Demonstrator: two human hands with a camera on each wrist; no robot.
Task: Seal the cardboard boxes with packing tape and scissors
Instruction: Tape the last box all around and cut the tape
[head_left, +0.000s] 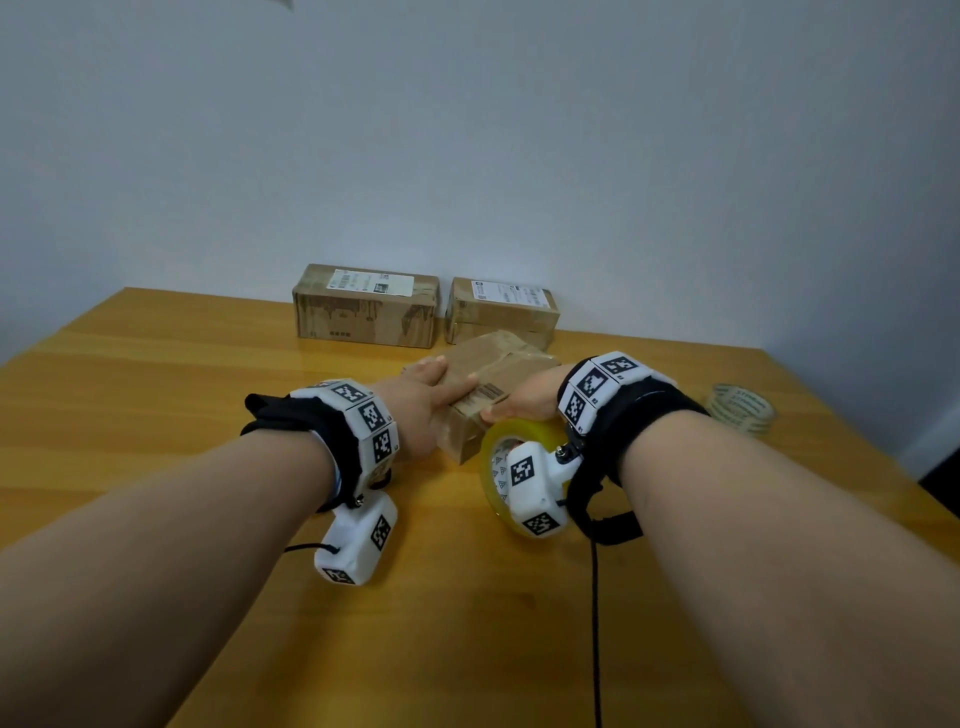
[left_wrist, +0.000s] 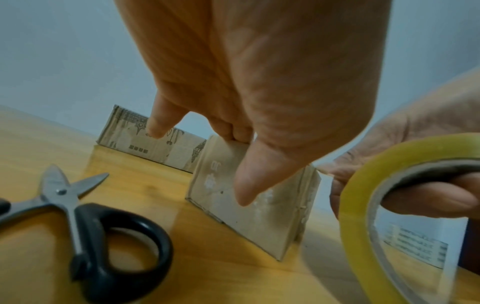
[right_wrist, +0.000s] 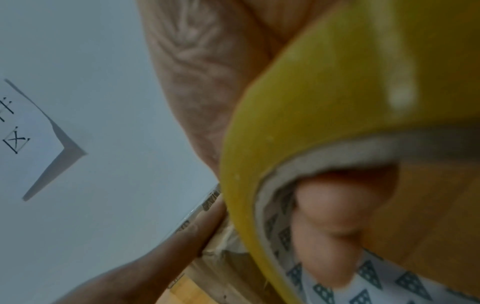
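Probably to keep the small box (head_left: 493, 364) steady on the desk (head_left: 182, 395), the left hand (head_left: 415, 408) clamps it with curled fingers (left_wrist: 231, 130) and thumb, while the right hand (head_left: 524, 401), fingers (right_wrist: 332, 205) hooked through the tape roll (head_left: 517, 428), holds it at the box's near edge.

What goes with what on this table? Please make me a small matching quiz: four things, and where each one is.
Things:
1. yellow tape roll
2. scissors
3. small box
4. clear tape roll

Places:
A. lying on the table, blades apart
B. held in the right hand
C. alone near the table's right edge
D. gripped by the left hand

Pairs: 1-B, 2-A, 3-D, 4-C.
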